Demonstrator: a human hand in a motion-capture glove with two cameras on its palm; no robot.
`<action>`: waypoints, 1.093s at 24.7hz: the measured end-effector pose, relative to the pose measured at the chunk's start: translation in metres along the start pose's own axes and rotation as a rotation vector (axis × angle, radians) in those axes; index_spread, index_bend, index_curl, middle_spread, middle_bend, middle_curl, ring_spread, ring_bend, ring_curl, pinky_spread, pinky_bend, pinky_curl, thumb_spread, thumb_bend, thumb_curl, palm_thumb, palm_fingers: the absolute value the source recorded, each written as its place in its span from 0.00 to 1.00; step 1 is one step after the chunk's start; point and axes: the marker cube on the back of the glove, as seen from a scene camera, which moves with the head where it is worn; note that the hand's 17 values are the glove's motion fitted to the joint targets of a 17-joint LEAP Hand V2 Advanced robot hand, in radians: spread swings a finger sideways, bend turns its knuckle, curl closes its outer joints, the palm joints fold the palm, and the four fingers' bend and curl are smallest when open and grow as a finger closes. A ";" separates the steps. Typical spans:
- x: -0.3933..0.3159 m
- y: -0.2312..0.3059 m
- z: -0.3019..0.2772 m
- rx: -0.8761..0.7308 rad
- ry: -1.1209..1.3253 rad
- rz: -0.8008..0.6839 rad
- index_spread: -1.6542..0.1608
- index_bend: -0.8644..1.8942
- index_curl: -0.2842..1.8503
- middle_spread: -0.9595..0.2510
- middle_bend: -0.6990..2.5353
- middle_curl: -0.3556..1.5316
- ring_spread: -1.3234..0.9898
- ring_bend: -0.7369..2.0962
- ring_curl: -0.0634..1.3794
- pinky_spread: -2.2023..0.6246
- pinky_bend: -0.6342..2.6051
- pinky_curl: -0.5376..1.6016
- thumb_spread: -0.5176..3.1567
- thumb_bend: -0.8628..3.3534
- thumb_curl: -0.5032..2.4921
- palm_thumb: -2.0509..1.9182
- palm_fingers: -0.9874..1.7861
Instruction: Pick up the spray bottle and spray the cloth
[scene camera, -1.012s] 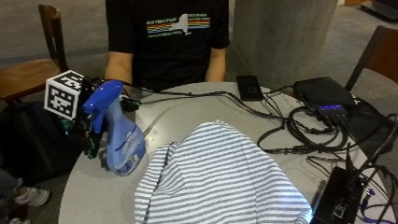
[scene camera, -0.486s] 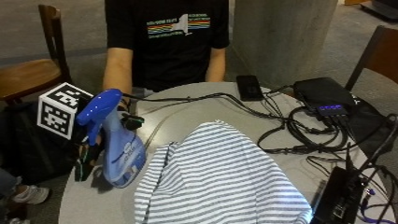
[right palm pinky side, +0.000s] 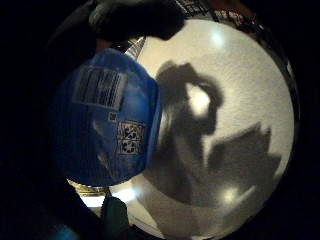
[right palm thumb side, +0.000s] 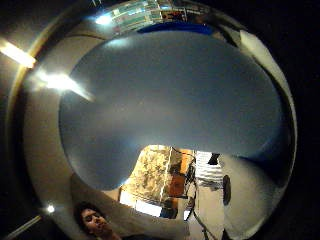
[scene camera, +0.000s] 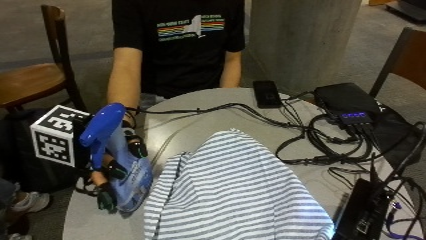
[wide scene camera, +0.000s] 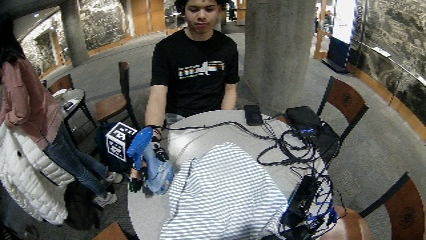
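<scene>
Bottle in hand, spray not yet begun.
We see the gloved right hand (scene camera: 114, 172) wrapped round the blue spray bottle (scene camera: 126, 170), upright and, we judge, just clear of the table (scene camera: 200, 107). Striped cloth (scene camera: 233, 195) lies just beside the grip; aiming and triggering remain.

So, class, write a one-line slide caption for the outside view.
Gloved right hand grips a blue spray bottle beside a striped cloth on the table.

R hand (scene camera: 113, 175): gloved, fingers curled round spray bottle (scene camera: 123, 167), holding it upright, near table edge.
R arm: straight down from shoulder, forearm bare.
Other hand: hidden, can't tell.
</scene>
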 end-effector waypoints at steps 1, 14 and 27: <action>0.001 0.001 0.001 -0.002 -0.010 -0.006 0.75 0.46 0.31 0.87 0.25 0.35 0.61 0.36 0.25 0.92 0.34 0.38 0.40 0.21 0.32 0.76 0.55; -0.001 -0.001 -0.004 0.085 0.055 -0.168 0.78 0.41 0.33 0.77 0.33 0.41 0.58 0.39 0.28 0.89 0.29 0.36 0.33 0.21 0.36 0.79 0.74; -0.065 0.031 -0.014 -0.195 0.034 -0.206 0.79 0.40 0.36 0.75 0.33 0.43 0.56 0.39 0.30 0.86 0.29 0.38 0.28 0.20 0.39 0.78 0.78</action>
